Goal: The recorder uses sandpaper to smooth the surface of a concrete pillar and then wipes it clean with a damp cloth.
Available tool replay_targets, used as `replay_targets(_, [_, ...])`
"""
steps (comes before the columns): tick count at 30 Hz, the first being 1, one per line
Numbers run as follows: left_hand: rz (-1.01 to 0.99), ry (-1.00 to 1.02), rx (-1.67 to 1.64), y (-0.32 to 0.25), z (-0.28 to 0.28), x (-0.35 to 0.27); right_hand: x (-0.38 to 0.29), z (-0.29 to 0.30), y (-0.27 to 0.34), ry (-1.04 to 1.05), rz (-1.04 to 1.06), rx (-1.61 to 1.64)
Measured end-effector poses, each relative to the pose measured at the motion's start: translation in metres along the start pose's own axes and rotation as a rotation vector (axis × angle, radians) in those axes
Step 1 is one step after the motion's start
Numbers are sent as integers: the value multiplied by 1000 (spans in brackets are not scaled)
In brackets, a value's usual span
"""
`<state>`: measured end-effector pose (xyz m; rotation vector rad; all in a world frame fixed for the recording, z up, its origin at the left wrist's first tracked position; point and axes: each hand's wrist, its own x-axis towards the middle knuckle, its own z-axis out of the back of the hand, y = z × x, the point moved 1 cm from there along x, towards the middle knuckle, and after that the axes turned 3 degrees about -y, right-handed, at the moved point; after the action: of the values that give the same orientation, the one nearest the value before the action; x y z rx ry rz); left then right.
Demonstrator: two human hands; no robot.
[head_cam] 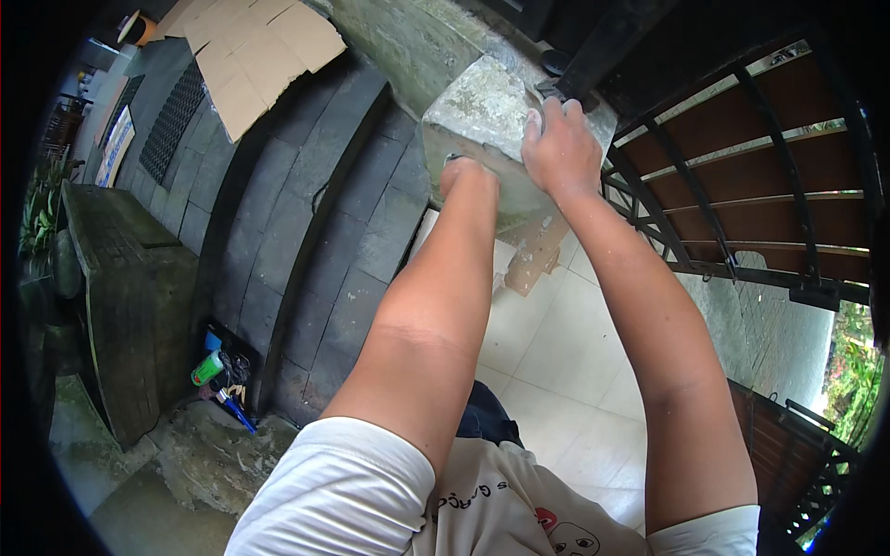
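Observation:
A weathered concrete pedestal (480, 94), with a rough, whitish, flaking top, stands in front of me at the foot of a dark post (612, 48). My left hand (469, 174) is bent against its near side face. A small dark edge shows by those fingers, and the rest of the grip is hidden behind my wrist. On the pedestal's top, towards the right, rests my right hand (564, 149), thumb and fingers bent forward. Its fingertips are at a small grey piece (549, 90) near the post's foot; whether they hold it is unclear. Whitish dust marks this hand.
Dark stone steps (334, 229) rise on the left, with torn cardboard (268, 52) over the upper ones. A green can (207, 368) and tools lie by a wooden box (142, 299). Pale floor tiles (556, 340) lie below. A slatted metal-framed gate (751, 160) stands at right.

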<state>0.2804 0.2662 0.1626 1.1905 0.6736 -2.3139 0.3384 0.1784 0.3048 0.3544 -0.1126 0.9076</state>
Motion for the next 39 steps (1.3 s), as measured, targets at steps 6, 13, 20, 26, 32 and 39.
replay_targets(6, [-300, 340, -1, 0, -2, 57, 0, 10, 15, 65, -45, -13])
replay_targets(13, [-145, 279, 9, -8, -12, 50, 4, 5, 18, 70, -28, 9])
replay_targets(20, [-195, 425, -15, 67, -10, 34, -3, -1, -30, -9, -16, -76])
replay_targets(26, [-339, 665, -403, -62, -128, 307, 2, 34, 76, 13, 58, 189])
replay_targets(32, [-8, 343, 161, 111, -45, 110, -8, 4, -41, 119, -125, -150])
replay_targets(39, [-231, 309, 176, 20, -32, 101, 3, 4, 14, 89, -31, 10])
